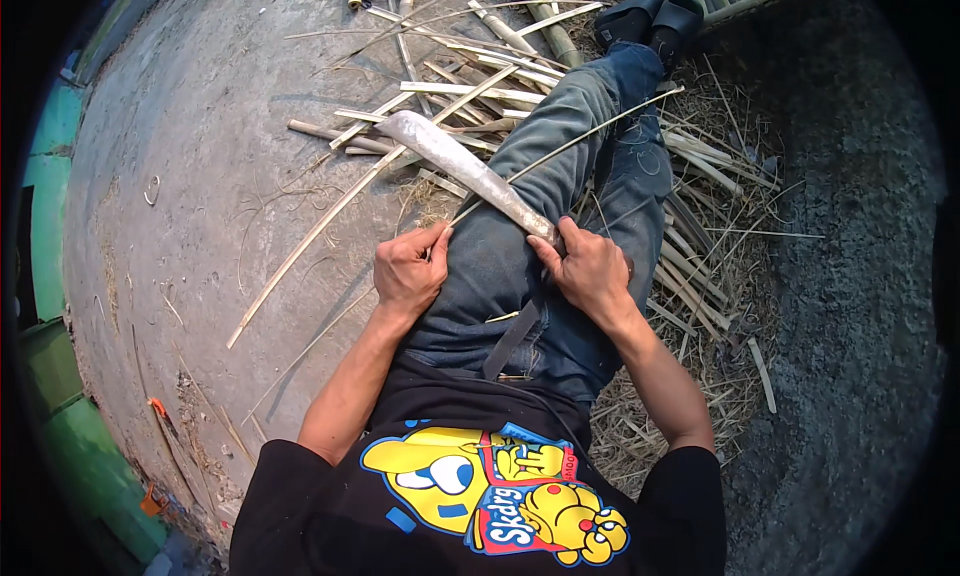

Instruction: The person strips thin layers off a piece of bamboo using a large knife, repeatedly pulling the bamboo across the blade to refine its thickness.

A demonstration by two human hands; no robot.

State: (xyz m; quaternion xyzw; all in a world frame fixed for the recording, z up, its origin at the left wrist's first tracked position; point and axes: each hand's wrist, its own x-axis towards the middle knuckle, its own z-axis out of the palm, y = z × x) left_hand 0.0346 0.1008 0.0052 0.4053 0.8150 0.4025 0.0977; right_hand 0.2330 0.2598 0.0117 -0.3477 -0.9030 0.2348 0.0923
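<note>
My left hand (410, 269) is closed in a pinch on a thin bamboo strip (590, 134). The strip slants across my thighs toward my feet, and its tail trails past my left wrist to the ground. My right hand (592, 268) grips a machete (455, 159) near the base of its blade; the handle is mostly hidden by the fingers. The broad, pale blade lies over my jeans with its curved tip pointing far left. Strip and blade cross above my thigh; whether they touch I cannot tell.
Split bamboo pieces (485, 81) lie heaped beyond the blade, left of my outstretched legs (560, 116). More slats (690, 276) and shavings (650, 391) cover the ground at right. A rough dark surface (850, 306) runs along the right. Concrete (190, 196) extends left.
</note>
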